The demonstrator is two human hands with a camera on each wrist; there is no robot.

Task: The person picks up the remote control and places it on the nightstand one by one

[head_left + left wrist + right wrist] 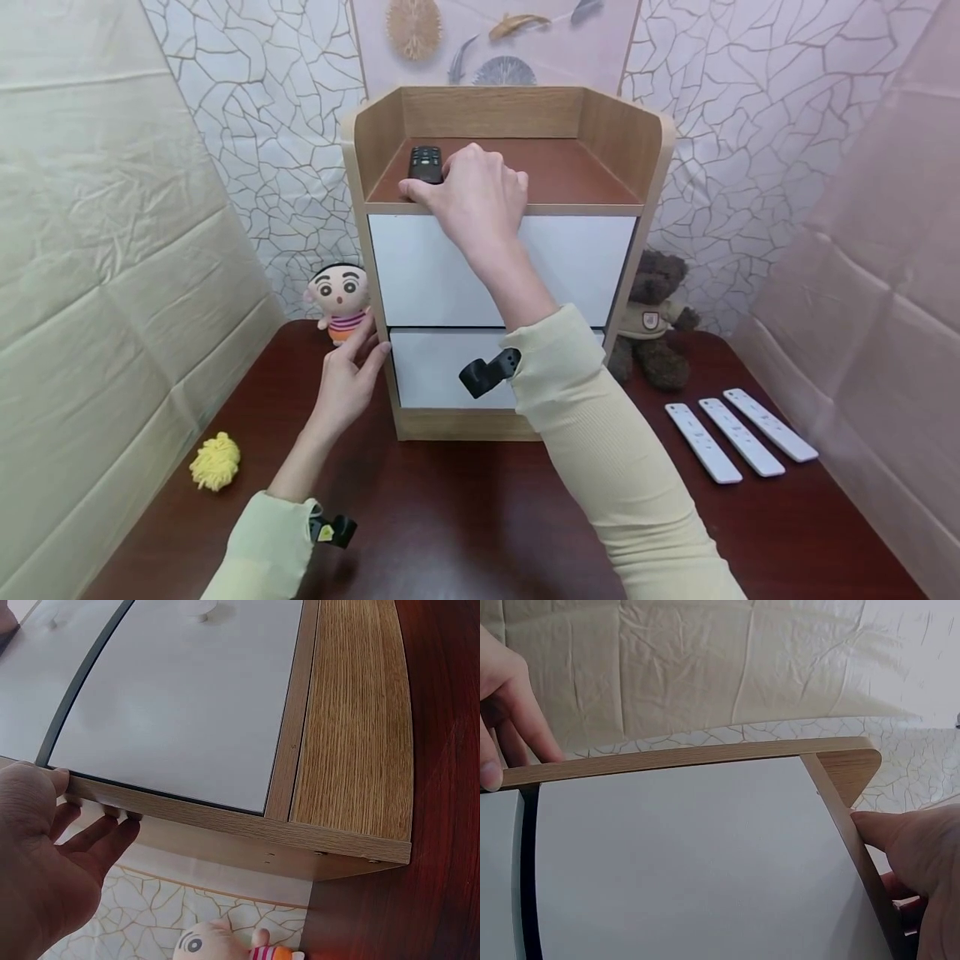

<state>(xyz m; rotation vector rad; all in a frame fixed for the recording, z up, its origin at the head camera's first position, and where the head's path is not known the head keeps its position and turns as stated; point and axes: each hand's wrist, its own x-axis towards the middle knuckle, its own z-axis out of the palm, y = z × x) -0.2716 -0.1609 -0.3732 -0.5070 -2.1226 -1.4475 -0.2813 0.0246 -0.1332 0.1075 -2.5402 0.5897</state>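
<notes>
A black remote control [426, 158] lies near the front left of the cabinet's brown top shelf [570, 171]. My right hand [480, 196] grips its near end, thumb at the lower left corner and bent fingers along the right side. The right wrist view has the thumb [885, 827] at the top front edge and curled fingers below; the hand hides the remote there. Lower down, my left hand [348, 375] holds the left side of the cabinet [450, 423]. Its thumb is on the front edge and its fingers [112, 836] lie against the side panel.
Two white drawer fronts [442, 267] face me. A cartoon-boy plush [341, 296] stands left of the cabinet, a brown teddy bear [660, 362] right of it. Three white remotes [738, 437] lie at the table's right, and a yellow yarn ball [216, 461] at its left edge.
</notes>
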